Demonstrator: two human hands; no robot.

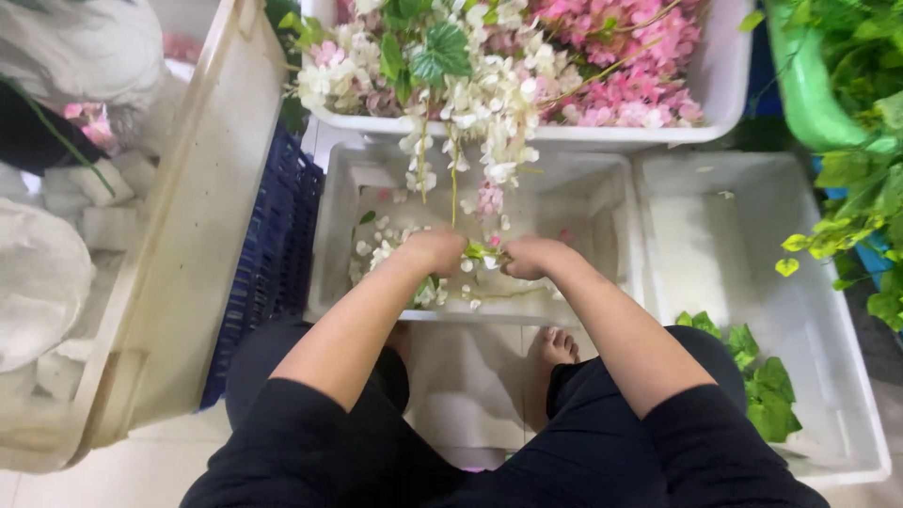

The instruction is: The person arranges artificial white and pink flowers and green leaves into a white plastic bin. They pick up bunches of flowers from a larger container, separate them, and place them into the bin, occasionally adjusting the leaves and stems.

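My left hand [435, 250] and my right hand [532, 256] are closed side by side on a garland of white artificial flowers [482, 254] with green leaves. They hold it over a white plastic bin [331, 230] between my knees. More white blossoms [381, 252] lie in that bin under my left hand. A strand of white and pink flowers [489, 141] hangs down from the heaped white tray [564, 134] above, ending close to my hands.
A second white bin [809, 310] on the right holds green leaves [767, 381]. Leafy green vines [861, 188] and a green tub [804, 89] stand far right. A cream bin [179, 245] and blue crate [273, 254] lean on the left. My bare foot [553, 350] rests on the tiled floor.
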